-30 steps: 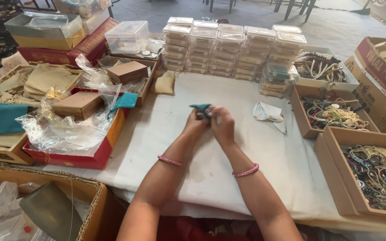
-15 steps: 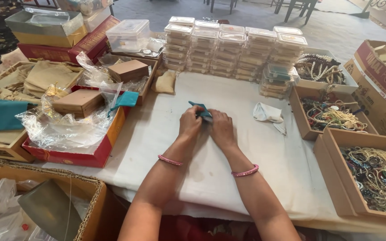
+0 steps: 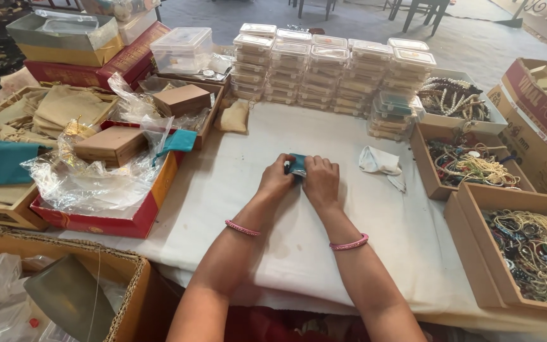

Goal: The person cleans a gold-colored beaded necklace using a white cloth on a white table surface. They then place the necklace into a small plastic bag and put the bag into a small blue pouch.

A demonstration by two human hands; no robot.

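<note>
While both hands, left hand (image 3: 276,180) and right hand (image 3: 321,180), pinch the teal pouch (image 3: 297,164), the white cloth (image 3: 210,190) underneath cushions it.

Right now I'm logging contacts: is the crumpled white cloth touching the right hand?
Apart. The head view shows bare table cover between the white cloth and the right hand, which grips the teal pouch.

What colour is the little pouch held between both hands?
Teal: the small pouch between the left hand and right hand, clearest in the head view.

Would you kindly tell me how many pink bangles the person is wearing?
2: one pink bangle on the left wrist, one pink bangle on the right wrist. Both hands hold a small teal fabric pouch.
</note>
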